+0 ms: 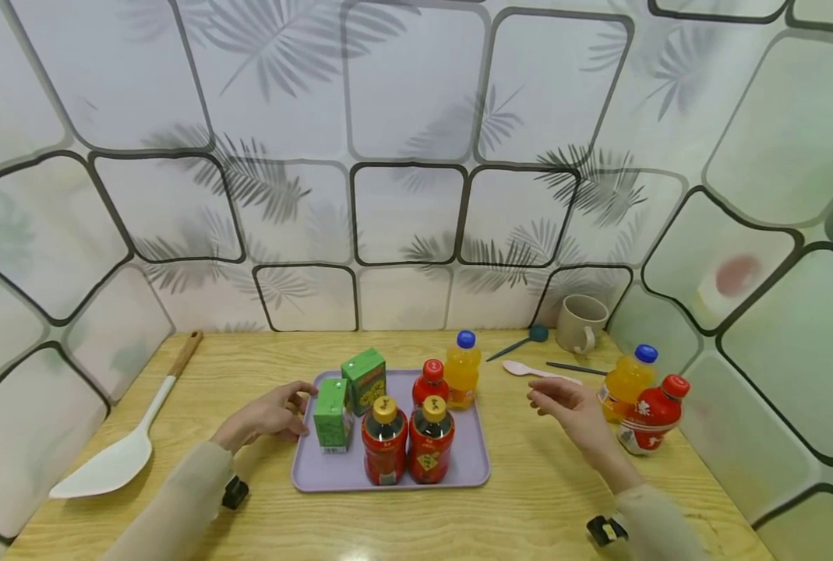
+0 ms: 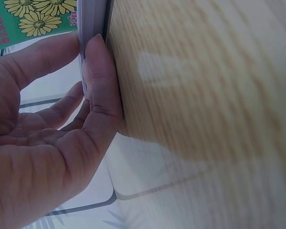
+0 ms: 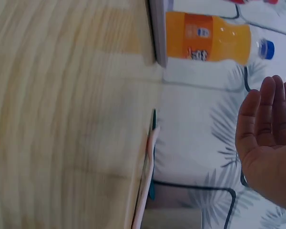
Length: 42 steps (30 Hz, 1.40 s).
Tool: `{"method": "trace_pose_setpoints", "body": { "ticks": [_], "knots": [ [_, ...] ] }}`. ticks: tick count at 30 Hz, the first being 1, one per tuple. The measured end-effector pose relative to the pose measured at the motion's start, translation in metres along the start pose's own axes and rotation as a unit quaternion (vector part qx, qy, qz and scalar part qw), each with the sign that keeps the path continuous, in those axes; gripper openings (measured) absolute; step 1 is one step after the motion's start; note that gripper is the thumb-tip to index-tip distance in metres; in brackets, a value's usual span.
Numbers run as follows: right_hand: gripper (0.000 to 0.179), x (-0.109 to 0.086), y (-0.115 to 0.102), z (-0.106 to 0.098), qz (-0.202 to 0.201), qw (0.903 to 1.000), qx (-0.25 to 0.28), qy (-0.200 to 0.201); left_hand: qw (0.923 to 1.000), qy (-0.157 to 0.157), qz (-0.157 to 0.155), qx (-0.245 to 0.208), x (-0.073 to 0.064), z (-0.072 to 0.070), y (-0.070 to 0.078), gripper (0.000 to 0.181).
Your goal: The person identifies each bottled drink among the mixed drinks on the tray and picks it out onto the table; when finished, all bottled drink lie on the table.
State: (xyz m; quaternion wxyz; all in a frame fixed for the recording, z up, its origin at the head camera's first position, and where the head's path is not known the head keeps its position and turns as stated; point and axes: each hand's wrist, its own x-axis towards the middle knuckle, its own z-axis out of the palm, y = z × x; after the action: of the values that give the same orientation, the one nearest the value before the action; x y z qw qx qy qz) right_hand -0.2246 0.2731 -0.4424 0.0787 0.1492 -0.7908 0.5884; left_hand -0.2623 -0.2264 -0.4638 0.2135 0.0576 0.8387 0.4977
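Note:
A lilac tray (image 1: 458, 471) lies on the wooden table. My left hand (image 1: 276, 413) pinches its left rim, and the left wrist view shows a fingertip against the tray's underside edge (image 2: 88, 24). On the tray stand two green drink cartons (image 1: 333, 417), two dark bottles with gold caps (image 1: 430, 448), a red-capped bottle (image 1: 431, 382) and an orange juice bottle (image 1: 462, 374). To the right of the tray, my right hand (image 1: 573, 409) hovers with fingers slightly bent and holds nothing. In the right wrist view its fingers (image 3: 264, 109) are extended.
A second orange juice bottle (image 1: 626, 386) and a red bottle (image 1: 653, 417) stand beyond the right hand. Behind it are a pink spoon (image 1: 528, 371), a dark teal spoon (image 1: 538, 334), a dark stick (image 1: 573, 368) and a beige mug (image 1: 576, 321). A white spatula (image 1: 118, 463) lies at left.

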Motion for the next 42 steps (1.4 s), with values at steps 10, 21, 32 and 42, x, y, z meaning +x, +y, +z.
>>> {"method": "trace_pose_setpoints", "body": {
  "ticks": [10,21,32,42],
  "knots": [
    [0.040,0.006,-0.004,0.047,0.076,0.9900,0.035,-0.113,0.9999,0.008,-0.009,-0.003,-0.002,-0.001,-0.002,0.065],
    [0.047,0.001,-0.018,0.083,0.059,0.9808,0.067,-0.173,1.0000,0.007,0.005,-0.002,0.002,0.002,-0.005,0.065],
    [0.057,0.000,-0.026,0.109,-0.003,0.9838,0.056,-0.170,0.9999,0.009,-0.005,-0.001,0.002,0.001,-0.005,0.065],
    [0.068,-0.005,-0.030,0.126,0.027,0.9924,-0.029,-0.117,0.9999,0.004,0.009,0.007,0.002,0.000,-0.005,0.068]
  ]
}}
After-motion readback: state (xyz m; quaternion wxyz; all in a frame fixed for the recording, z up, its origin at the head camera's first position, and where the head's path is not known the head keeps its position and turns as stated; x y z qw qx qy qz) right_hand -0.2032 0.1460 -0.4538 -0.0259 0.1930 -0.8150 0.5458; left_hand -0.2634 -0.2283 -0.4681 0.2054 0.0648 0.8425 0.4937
